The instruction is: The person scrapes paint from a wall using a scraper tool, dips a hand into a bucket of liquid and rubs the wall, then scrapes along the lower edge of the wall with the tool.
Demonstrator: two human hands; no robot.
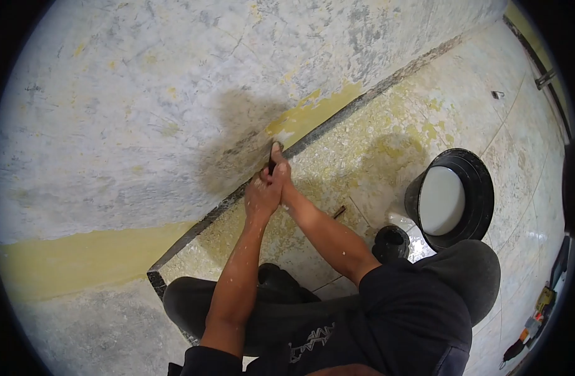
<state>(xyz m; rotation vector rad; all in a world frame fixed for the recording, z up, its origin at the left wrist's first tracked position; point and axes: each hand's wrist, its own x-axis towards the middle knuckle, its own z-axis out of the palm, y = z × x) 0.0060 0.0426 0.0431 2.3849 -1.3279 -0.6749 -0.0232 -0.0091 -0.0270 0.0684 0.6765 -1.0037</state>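
Observation:
Both my hands meet low on the wall, just above the dark skirting strip. My right hand is closed on a dark, thin-bladed scraper, with one finger stretched along it towards the wall. My left hand is closed beside and just below the right, also on the scraper; its handle is mostly hidden by the fingers. Right by the fingertips is a patch of yellow paint with a ragged edge. Whitish specks dot my hands and forearms.
Paint flakes litter the tiled floor along the wall. A black bucket with whitish liquid stands to the right, near my knee. A small dark stick lies on the floor. Assorted items sit at the far right edge.

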